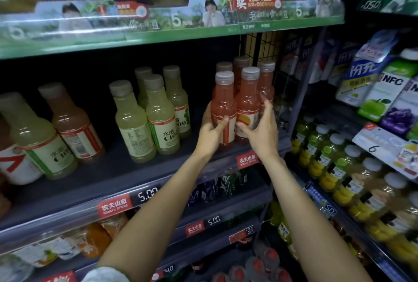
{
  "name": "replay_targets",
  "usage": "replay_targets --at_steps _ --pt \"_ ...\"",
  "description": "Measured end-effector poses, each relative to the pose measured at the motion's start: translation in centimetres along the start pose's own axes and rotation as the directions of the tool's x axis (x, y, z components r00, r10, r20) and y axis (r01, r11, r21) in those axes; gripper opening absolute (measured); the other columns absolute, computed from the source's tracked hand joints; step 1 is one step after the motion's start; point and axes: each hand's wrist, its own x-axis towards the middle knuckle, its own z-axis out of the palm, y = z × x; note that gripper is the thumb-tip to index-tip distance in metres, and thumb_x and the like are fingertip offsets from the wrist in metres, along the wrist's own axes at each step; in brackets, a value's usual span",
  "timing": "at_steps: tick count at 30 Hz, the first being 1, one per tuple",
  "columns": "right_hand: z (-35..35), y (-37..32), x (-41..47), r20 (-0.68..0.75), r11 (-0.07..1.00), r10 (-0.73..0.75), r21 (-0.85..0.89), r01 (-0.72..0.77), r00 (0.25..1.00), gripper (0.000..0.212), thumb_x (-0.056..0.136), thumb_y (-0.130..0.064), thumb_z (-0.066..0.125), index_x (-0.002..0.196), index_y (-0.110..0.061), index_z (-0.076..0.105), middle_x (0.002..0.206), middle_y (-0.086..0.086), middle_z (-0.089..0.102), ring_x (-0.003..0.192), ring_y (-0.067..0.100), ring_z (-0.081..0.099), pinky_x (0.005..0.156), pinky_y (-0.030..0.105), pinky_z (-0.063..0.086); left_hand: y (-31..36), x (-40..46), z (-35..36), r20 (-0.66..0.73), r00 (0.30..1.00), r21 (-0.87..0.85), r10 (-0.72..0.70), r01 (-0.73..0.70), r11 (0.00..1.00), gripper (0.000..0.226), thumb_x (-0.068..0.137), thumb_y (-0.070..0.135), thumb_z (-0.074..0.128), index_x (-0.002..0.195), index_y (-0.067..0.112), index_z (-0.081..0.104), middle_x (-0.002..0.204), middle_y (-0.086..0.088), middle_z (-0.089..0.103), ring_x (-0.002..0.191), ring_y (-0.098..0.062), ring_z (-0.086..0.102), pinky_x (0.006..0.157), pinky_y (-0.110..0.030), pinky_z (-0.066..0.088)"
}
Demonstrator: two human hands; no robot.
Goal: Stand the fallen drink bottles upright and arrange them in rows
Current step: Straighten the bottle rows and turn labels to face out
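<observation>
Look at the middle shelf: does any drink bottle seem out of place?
Yes. One pinkish bottle stands at the left among pale yellow-green bottles, apart from the pink group at the right.

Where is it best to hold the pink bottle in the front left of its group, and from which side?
Grip the pink bottle around its wide labelled body, from the front-left, as the left hand does: the neck is narrow, and other bottles stand close behind and to its right.
</observation>
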Motion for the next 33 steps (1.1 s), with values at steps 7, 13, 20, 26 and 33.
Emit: replay_targets --at_steps 7,13,20,26,33 --pt "-1.2 0.5 -0.1 -0.018 0.999 0.01 0.052 -0.009 1.0 0.082 0.078 -0.016 0.074 0.144 -0.024 0.025 0.14 0.003 0.042 0.121 0.004 0.041 0.093 0.018 0.034 -0.3 0.4 0.4 -0.018 1.0 -0.001 -0.007 0.007 1.0 0.049 0.097 0.023 0.052 0.133 0.04 0.024 0.133 0.008 0.047 0.124 -0.008 0.047 0.111 -0.04 0.036" --pt "-2.2 1.0 0.3 0.095 0.996 -0.015 0.094 0.006 0.995 0.083 0.083 -0.017 0.071 0.148 -0.024 0.02 0.145 -0.003 0.036 0.123 -0.005 0.032 0.091 0.001 0.026 -1.1 0.8 2.9 -0.092 0.996 0.098 -0.015 0.024 0.995 0.084 0.081 0.073 0.049 0.145 0.049 0.0 0.155 0.001 0.028 0.14 -0.016 0.031 0.115 -0.048 0.029" --pt "-2.1 0.1 -1.1 0.028 0.988 -0.084 -0.131 0.087 0.996 0.079 0.088 -0.023 0.064 0.15 -0.018 0.015 0.151 0.011 0.027 0.139 0.025 0.023 0.112 0.031 0.017 0.7 0.1 3.5 -0.105 0.993 0.183 -0.056 0.075 0.98 0.102 0.08 0.055 0.048 0.147 0.025 -0.022 0.16 0.0 -0.015 0.145 -0.016 -0.016 0.118 -0.045 -0.008" --pt "-0.2 -4.2 -4.7 -0.101 0.897 -0.436 -0.13 0.423 0.894 0.031 0.09 -0.01 0.053 0.12 -0.005 0.057 0.123 0.011 0.054 0.117 0.023 0.047 0.105 0.023 0.029 2.8 -4.5 -0.5 -0.186 0.979 0.334 0.078 -0.011 0.942 0.067 0.084 0.034 0.051 0.146 0.019 0.031 0.15 -0.001 0.036 0.142 -0.019 0.023 0.117 -0.035 0.019" --pt "6.9 -9.7 -9.3 0.168 0.843 -0.537 0.142 0.519 0.826 0.021 0.092 -0.01 0.049 0.104 -0.006 0.066 0.099 0.003 0.067 0.094 0.016 0.06 0.083 0.022 0.045 6.0 -12.8 -12.8 -0.322 0.873 0.587 0.366 -0.12 0.801 0.038 0.088 0.02 0.054 0.126 0.02 0.056 0.112 0.008 0.066 0.103 -0.006 0.061 0.088 -0.036 0.051"
